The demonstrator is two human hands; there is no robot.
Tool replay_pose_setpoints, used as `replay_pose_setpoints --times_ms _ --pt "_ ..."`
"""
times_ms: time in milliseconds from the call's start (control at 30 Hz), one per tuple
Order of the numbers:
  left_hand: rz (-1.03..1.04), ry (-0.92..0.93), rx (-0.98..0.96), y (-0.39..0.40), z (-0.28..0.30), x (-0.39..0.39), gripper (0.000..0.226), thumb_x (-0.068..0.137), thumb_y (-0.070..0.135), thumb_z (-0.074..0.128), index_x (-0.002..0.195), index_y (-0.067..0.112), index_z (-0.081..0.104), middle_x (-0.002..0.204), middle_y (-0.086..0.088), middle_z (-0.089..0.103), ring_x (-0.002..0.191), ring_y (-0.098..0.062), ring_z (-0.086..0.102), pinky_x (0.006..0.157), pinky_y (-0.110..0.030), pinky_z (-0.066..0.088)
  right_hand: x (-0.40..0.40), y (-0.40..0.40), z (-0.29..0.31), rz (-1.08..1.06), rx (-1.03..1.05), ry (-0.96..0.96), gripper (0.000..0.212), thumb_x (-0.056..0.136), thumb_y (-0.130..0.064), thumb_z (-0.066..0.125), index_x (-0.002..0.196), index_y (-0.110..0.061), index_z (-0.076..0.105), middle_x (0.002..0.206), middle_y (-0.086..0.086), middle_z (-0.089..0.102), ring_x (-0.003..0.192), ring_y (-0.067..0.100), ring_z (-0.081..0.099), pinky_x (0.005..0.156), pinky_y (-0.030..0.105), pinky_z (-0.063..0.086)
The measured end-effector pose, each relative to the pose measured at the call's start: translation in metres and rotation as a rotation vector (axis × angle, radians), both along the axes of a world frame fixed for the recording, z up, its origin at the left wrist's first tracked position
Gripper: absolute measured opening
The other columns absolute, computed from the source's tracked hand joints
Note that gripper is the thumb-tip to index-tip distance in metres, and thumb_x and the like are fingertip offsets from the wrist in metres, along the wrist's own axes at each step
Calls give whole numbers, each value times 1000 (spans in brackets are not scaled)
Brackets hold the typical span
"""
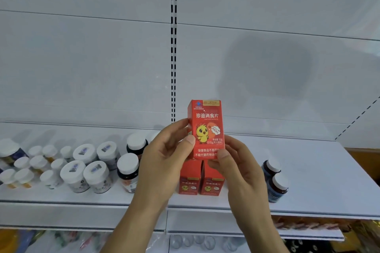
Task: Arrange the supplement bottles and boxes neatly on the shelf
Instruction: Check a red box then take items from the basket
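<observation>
Red box (206, 127) held upright, pinched by left hand (164, 156) and right hand (239, 168), thumbs across its front, above two shelved boxes (200, 178).

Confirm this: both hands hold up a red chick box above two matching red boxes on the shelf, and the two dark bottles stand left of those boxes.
Wrong side. In the head view the two dark bottles stand right of the two red boxes on the shelf. The rest holds: the left hand and right hand hold the red chick box above them.
</observation>
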State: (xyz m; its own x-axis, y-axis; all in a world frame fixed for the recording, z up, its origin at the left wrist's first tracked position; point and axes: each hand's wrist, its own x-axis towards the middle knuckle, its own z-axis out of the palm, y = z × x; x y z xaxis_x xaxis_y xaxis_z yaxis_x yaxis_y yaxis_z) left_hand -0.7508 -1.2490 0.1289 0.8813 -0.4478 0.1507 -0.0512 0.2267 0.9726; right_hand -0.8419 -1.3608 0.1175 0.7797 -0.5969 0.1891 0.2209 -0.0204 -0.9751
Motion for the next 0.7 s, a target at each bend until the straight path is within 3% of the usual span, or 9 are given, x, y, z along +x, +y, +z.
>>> replay_pose_setpoints --times_ms 200,333,400,533,600,700 --pt "-6 -13 48 2 0 3 44 81 42 62 123 31 66 113 11 74 105 -11 70 81 -27 59 1 0 -1 -3 27 13 34 85 -36 60 116 -23 66 108 -3 77 98 21 73 84 34 59" --pt "10 -71 98 2 4 0 32 91 40 60 123 36 65 114 16 72 105 -7 69 77 -21 57 3 3 0 -31 61 -39 35 82 -29 62 114 -18 67 104 -3 77 97 16 74 76 23 58" --pt "47 -124 133 1 4 -1 28 95 36 65 122 40 64 114 16 71 107 -9 68 81 -26 58 4 5 1 -41 55 -49 34 80 -28 64 113 -18 67 101 -5 77 93 13 74 73 21 57" --pt "145 -214 163 -3 2 -6 37 94 22 64 126 40 58 108 19 71 106 -4 67 83 -18 55 6 11 -2 -131 3 11 45 74 -34 76 117 -30 66 103 -8 75 92 14 73 75 31 60" --pt "107 -208 150 -6 4 -9 41 92 28 68 130 40 56 110 22 70 106 -3 67 81 -14 53 6 13 -6 -169 -89 19 51 77 -27 85 121 -39 62 110 -6 71 93 18 72 78 32 60" --pt "20 -177 119 -6 4 -11 53 86 37 71 135 40 52 115 16 70 109 -9 67 86 -27 55 5 16 -9 -181 -231 1 63 75 -31 85 130 -42 55 121 -9 63 96 17 67 76 20 55"
